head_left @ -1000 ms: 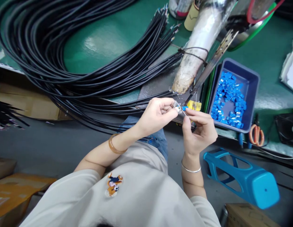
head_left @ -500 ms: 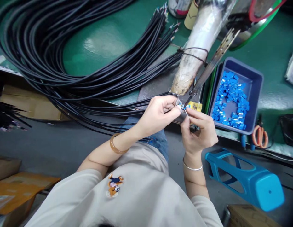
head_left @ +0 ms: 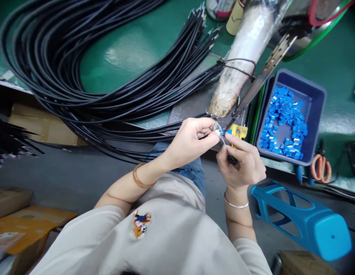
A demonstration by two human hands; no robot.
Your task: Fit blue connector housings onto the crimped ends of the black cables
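Note:
My left hand (head_left: 191,139) is closed in a pinch on the stripped end of a black cable (head_left: 154,134) that runs off to the left. My right hand (head_left: 243,160) is closed too, its thumb and fingers pinching thin wires and a small blue connector (head_left: 223,132) right at the left hand's fingertips. Both hands meet at the bench's front edge, just below a plastic-wrapped machine column (head_left: 243,61). A blue bin (head_left: 316,114) with several blue connectors (head_left: 283,122) sits just right of my right hand.
A large bundle of black cables (head_left: 80,68) loops over the green bench (head_left: 131,49). Orange-handled scissors (head_left: 320,168) lie right of the bin. A blue plastic stool (head_left: 306,217) lies on the floor at right; cardboard boxes (head_left: 20,225) lie at lower left.
My right hand's fingers have shifted slightly down and left against the wire ends. The view has drifted a little; the left hand keeps its pinch on the cable end.

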